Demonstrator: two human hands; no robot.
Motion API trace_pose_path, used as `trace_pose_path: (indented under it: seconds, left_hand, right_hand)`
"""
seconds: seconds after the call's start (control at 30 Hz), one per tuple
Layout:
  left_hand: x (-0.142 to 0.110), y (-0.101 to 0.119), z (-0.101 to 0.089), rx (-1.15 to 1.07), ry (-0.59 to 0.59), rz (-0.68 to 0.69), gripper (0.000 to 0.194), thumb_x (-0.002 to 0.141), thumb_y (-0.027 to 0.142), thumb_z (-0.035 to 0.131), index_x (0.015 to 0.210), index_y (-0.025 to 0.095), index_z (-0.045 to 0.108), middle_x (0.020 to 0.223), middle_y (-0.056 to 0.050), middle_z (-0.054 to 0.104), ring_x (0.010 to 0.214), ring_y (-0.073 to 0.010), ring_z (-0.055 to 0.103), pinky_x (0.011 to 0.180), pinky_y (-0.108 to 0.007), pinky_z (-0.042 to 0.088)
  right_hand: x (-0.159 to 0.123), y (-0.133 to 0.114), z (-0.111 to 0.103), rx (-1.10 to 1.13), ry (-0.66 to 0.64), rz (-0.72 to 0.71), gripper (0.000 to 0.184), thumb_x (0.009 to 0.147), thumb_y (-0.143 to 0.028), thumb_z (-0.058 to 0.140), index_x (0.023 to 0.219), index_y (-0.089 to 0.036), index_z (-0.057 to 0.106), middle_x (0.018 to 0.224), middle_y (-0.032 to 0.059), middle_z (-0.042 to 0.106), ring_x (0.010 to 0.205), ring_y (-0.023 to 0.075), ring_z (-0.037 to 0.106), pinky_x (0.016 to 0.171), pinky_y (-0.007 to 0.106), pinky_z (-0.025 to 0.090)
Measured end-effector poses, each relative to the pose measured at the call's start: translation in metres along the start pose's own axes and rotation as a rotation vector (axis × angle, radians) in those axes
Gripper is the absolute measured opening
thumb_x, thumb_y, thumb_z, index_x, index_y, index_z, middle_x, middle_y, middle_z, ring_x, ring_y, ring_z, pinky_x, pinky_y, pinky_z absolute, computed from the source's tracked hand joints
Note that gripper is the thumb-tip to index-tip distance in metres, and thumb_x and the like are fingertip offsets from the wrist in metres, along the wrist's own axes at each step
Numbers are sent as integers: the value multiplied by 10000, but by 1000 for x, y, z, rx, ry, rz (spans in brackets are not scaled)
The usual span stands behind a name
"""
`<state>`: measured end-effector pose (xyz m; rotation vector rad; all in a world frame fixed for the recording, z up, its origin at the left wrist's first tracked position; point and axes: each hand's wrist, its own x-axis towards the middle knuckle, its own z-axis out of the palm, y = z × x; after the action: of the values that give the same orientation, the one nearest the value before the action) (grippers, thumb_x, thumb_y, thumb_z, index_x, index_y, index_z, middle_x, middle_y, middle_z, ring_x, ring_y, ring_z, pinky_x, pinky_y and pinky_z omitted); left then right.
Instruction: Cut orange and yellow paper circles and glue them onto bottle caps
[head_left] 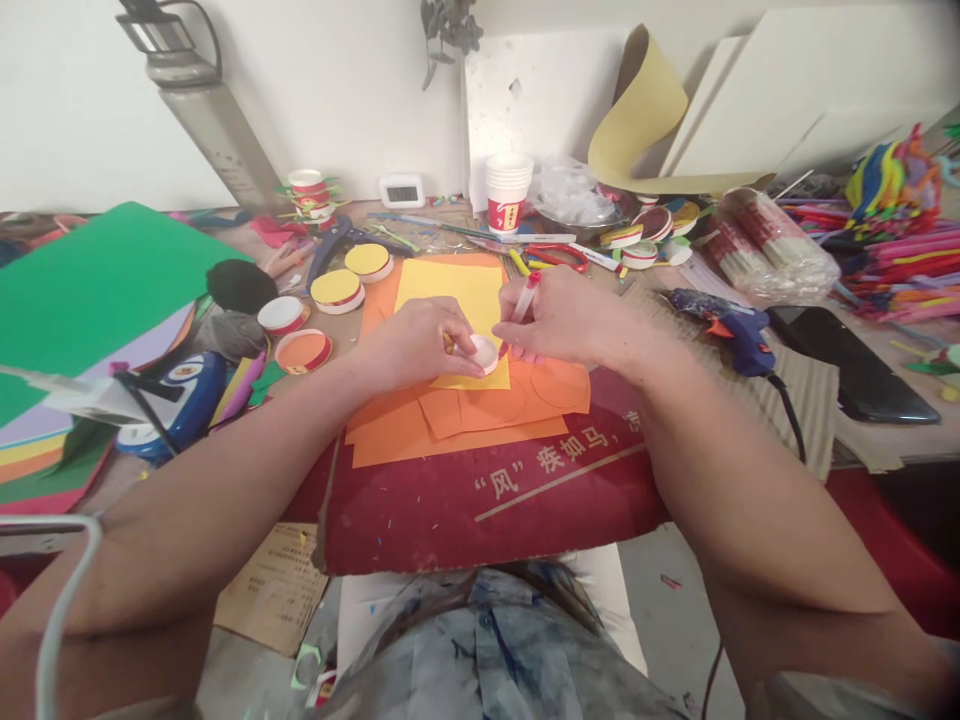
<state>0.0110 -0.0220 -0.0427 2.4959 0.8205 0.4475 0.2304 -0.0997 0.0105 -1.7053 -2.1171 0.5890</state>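
Head view: a person is bending both bare arms over a red board [420,530].
Left hand [420,340]: is closing thumb and fingers on the left side of a small white cup piece [483,354], which is sitting over the near part of a yellow sheet [450,285].
Right hand [562,315]: is gripping a red pen [531,286], coming in from the right.
Pen: its long axis is slanting from far right to near left, the lower end pointing to the cup piece's right edge; whether they are touching, I cannot tell.
Cup piece: is lying between the hands, right of the left palm and left of the right one; the left fingers are the nearer, already gripping it.
Orange sheets [382,440]: are spreading beneath the yellow one.
Far side: red-handled scissors [562,257] are lying beyond the right hand.
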Motion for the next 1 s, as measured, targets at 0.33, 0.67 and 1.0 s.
trace_pose_path:
  seconds: [0.33, 0.67, 1.0]
  left_hand:
    - [-1, 1, -9, 14, -78, 20, 183, 824, 404, 915, 890, 234, 899, 1056, -60, 816, 880, -176, 715, 843, -312, 555]
    - [-4, 3, -28, 98, -275, 60, 283, 1028, 283, 644, 1119, 222, 906, 1319, -110, 802, 1116, -224, 744, 993, -335, 542]
    - [0, 3, -26, 87, -265, 135, 253, 987, 198, 633, 961, 222, 884, 1080, -64, 797, 974, -161, 710, 945, -274, 518]
  right_hand:
    - [-4, -8, 2, 12, -66, 5, 219, 931, -235, 758, 735, -214, 665, 612, 3, 609, 648, 167, 615, 605, 314, 381]
    - [-4, 4, 11, 31, -3, -147, 355, 981, -475, 797, 733, -247, 688, 591, 31, 615, 620, 197, 616, 579, 355, 385]
    - [-7, -8, 28, 38, 6, -102, 423, 995, -544, 812, 739, -237, 673, 680, 53, 682, 660, 206, 660, 640, 353, 408]
